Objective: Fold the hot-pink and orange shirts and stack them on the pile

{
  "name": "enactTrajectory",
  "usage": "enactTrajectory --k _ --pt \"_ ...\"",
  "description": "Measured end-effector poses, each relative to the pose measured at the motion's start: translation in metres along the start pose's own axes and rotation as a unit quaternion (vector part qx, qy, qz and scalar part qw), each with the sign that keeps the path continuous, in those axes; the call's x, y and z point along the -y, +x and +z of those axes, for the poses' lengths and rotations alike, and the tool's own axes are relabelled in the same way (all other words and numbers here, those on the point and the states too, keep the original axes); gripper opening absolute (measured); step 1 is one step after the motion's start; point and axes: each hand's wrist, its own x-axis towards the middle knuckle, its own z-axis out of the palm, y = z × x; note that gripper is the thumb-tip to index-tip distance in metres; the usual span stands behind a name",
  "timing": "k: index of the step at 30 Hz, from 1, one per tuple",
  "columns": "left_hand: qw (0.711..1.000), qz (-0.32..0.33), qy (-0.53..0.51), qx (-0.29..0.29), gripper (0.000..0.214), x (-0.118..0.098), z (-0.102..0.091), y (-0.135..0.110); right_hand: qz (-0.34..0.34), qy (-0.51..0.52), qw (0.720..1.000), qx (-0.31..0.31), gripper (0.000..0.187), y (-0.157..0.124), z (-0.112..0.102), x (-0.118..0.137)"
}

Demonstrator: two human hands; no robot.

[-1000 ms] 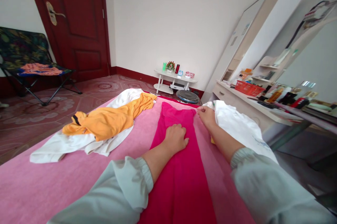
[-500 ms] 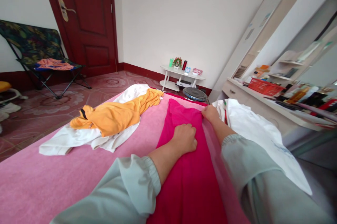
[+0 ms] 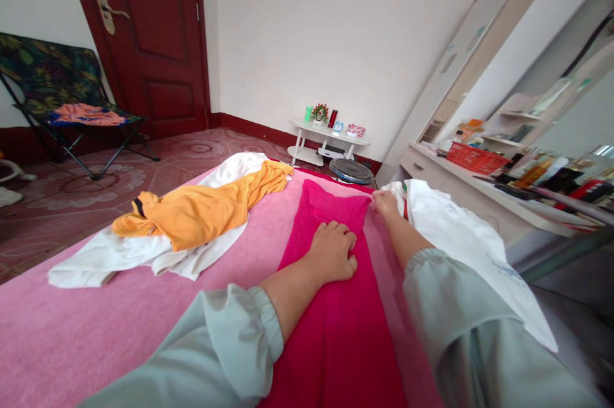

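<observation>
A long magenta garment (image 3: 330, 318), folded into a narrow strip, runs away from me down the bed. My left hand (image 3: 332, 249) rests on its middle with bent fingers slightly apart, pressing the cloth; the fingertips are partly hidden. At the far right corner of the garment, my right hand (image 3: 384, 203) is closed in a pinch on the edge and draws it taut. Just right of that hand lies a white T-shirt (image 3: 455, 229) with a faint print. An orange garment (image 3: 201, 216) lies crumpled to the left, over a white garment (image 3: 91, 261).
All the clothes lie on a pink bed cover (image 3: 158, 331). Beyond the bed stands a small white table (image 3: 307, 126) with little items, next to a dark round lidded object (image 3: 352, 170). A dresser (image 3: 432, 168) crowded with bottles and a red basket (image 3: 474, 157) borders the right. A folding chair (image 3: 52, 85) stands left.
My left hand has loosened from a fist and its fingers lie flatter on the magenta garment. The right hand has pulled the far corner slightly outward. The view has shifted a little.
</observation>
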Motion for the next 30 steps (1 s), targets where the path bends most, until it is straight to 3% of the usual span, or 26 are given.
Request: enactTrajectory --k 3,6,8,11,12,14,16,17,20,22,30 --pt "1.0 0.004 -0.005 0.006 0.021 0.0 0.001 0.0 0.01 0.006 1.0 -0.024 0.046 -0.015 -0.004 0.006" --pt "1.0 -0.003 -0.012 -0.004 0.021 0.0 0.001 0.0 -0.098 0.031 0.994 -0.036 0.05 -0.035 -0.004 0.009" --pt "0.999 -0.021 -0.019 -0.019 0.023 0.0 0.0 0.001 -0.176 0.005 0.983 0.048 0.05 -0.045 -0.001 0.005" --pt "0.996 -0.075 -0.009 -0.057 0.028 0.002 0.0 0.001 -0.128 -0.118 0.966 0.193 0.05 -0.051 0.001 -0.003" --pt "0.993 -0.097 0.0 -0.071 0.029 0.004 0.001 0.001 -0.092 -0.153 0.964 0.199 0.05 -0.052 0.0 -0.004" --pt "0.986 -0.141 0.018 -0.092 0.031 0.007 0.003 0.001 -0.063 -0.181 0.97 0.147 0.052 -0.056 -0.005 -0.001" --pt "0.98 -0.174 0.024 -0.095 0.032 0.01 0.005 0.0 -0.107 -0.157 0.978 0.084 0.055 -0.067 -0.012 0.006" --pt "0.978 -0.184 0.021 -0.091 0.031 0.011 0.006 0.0 -0.148 -0.134 0.977 0.08 0.057 -0.075 -0.014 0.009" --pt "0.977 -0.196 -0.005 -0.082 0.029 0.017 0.007 0.002 -0.232 -0.082 0.952 0.18 0.06 -0.101 -0.018 0.009" --pt "0.977 -0.198 -0.03 -0.079 0.029 0.022 0.007 0.004 -0.215 -0.081 0.945 0.232 0.063 -0.115 -0.016 0.005" --pt "0.984 -0.165 -0.063 -0.015 0.046 0.038 0.004 0.001 -0.092 -0.116 0.97 0.195 0.071 -0.136 -0.025 0.004"
